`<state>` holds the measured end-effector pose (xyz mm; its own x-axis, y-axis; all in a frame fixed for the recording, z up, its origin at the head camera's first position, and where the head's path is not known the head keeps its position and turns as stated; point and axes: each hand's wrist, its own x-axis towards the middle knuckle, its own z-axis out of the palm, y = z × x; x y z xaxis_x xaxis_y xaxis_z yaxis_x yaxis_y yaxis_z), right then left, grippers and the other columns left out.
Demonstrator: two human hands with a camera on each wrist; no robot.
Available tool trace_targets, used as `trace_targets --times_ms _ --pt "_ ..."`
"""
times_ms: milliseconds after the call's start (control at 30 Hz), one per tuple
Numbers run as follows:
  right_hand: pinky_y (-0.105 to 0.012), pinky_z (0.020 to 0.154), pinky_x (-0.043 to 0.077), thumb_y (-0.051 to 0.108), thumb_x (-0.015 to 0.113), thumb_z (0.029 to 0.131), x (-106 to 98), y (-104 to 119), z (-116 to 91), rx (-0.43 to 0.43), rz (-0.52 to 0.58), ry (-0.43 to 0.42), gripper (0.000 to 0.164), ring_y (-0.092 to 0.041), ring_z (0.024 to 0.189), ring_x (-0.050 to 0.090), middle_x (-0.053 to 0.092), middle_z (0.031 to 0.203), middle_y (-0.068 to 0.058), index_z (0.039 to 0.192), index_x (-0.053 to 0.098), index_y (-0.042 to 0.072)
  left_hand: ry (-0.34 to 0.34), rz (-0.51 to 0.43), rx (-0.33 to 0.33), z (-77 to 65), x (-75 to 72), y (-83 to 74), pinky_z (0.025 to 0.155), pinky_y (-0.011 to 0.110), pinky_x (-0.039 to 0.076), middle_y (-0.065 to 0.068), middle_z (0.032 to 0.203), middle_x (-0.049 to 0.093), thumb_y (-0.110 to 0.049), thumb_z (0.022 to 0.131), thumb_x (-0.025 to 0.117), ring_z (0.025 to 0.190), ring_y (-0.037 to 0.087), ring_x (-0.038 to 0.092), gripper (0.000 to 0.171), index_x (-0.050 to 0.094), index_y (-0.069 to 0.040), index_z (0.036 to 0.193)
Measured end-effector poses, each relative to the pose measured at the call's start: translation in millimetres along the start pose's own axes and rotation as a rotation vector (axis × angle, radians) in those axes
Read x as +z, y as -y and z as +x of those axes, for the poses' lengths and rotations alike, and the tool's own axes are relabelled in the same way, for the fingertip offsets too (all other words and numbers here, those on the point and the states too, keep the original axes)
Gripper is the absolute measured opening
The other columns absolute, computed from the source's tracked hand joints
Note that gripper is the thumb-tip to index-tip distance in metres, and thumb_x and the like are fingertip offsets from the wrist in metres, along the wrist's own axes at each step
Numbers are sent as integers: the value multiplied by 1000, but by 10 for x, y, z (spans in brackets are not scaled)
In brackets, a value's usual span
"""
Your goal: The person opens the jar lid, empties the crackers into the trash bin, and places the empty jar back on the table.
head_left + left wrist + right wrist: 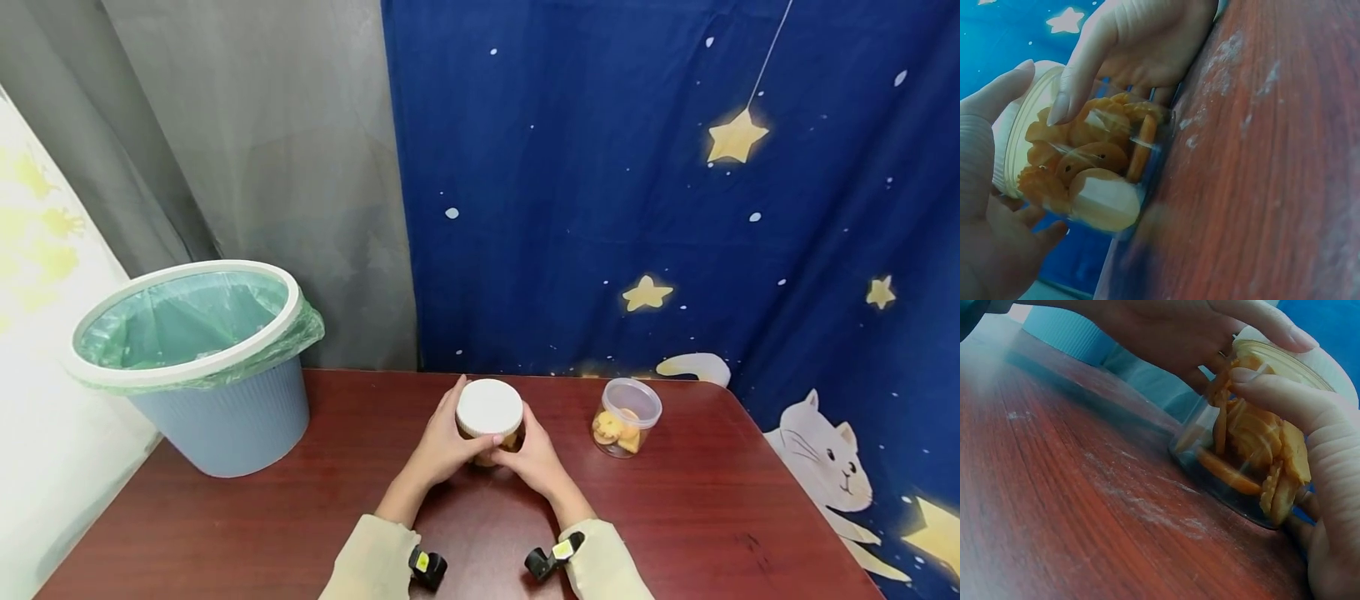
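Note:
A clear jar (490, 408) of cookies with a white ribbed lid (488, 404) stands upright between both hands, its base at the tabletop in the right wrist view. My left hand (437, 448) holds it from the left, thumb lying across the lid's near edge and fingers round the far side. From the right, my right hand (538, 460) grips the jar, its thumb (1072, 94) against the clear wall just under the lid. Golden cookies (1254, 437) of several shapes show through the plastic. The lid sits on the jar.
To the right stands a second clear jar (626, 417), holding a few cookies, with a translucent rim on top. A blue bin (232, 417) with a green liner (303, 329) is at the left. The reddish-brown table (255, 533) ends at curtains behind.

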<state>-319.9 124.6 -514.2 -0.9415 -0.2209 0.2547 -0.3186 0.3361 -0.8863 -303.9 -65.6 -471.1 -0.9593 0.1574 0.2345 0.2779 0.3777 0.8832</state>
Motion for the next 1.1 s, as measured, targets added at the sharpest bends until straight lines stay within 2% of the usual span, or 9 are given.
trace_targets --times_ms 233,633,800,967,1100 --pt "-49 112 40 24 90 74 -15 4 -54 18 -5 -13 94 -24 134 51 55 146 -9 152 39 15 8 40 -14 -10 23 -1 116 60 36 14 164 32 -44 74 89 146 34 41 115 23 -10 162" --pt "-50 113 39 23 89 73 1 31 -10 32 -15 -9 94 -24 135 51 56 147 -9 152 38 17 -18 75 -28 11 -9 -21 116 59 37 13 164 34 -45 73 89 145 34 42 114 24 -13 162" --pt "-51 113 38 20 86 73 5 18 -5 13 -33 -9 95 -26 135 51 56 147 -11 153 36 13 -47 92 -27 3 2 -54 114 60 38 15 162 36 -46 72 89 144 35 43 113 28 -9 160" --pt "-49 115 38 19 87 72 15 5 -15 27 -19 1 96 -23 135 51 56 147 -10 153 37 14 -64 114 -39 -29 29 -66 114 58 39 16 161 37 -47 72 89 143 35 45 115 26 -6 160" --pt "-50 115 37 21 88 72 10 11 -19 21 -9 -5 97 -23 135 50 56 147 -10 153 37 15 -112 110 -26 -48 89 -83 113 56 41 18 159 40 -44 71 90 141 35 47 116 27 -4 159"
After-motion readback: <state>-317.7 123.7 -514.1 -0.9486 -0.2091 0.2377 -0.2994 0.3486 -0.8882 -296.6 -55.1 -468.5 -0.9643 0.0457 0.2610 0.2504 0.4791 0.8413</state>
